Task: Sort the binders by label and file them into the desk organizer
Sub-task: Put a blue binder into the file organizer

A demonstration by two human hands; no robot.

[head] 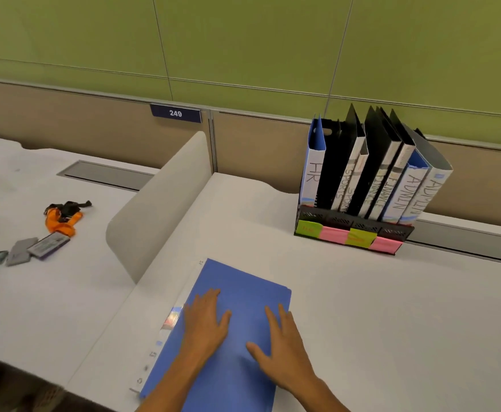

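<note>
A blue binder (pixel 237 281) lies flat on the white desk near the front edge, its white spine along the left side. My left hand (pixel 204 319) and my right hand (pixel 282 346) both rest flat on its cover, fingers straight. At the back right stands a black mesh desk organizer (pixel 347 224) with coloured sticky labels on its front. Several binders stand upright in it: a blue one marked HR (pixel 314 165) at the left, then SPORTS, FINANCE and ADMIN (pixel 412 185) binders leaning to the right.
A curved grey divider panel (pixel 160 200) stands to the left of the binder. Beyond it, on the neighbouring desk, lie an orange lanyard (pixel 62 218) and small grey items (pixel 23 251). A partition wall with a sign reading 249 (pixel 175 113) runs behind.
</note>
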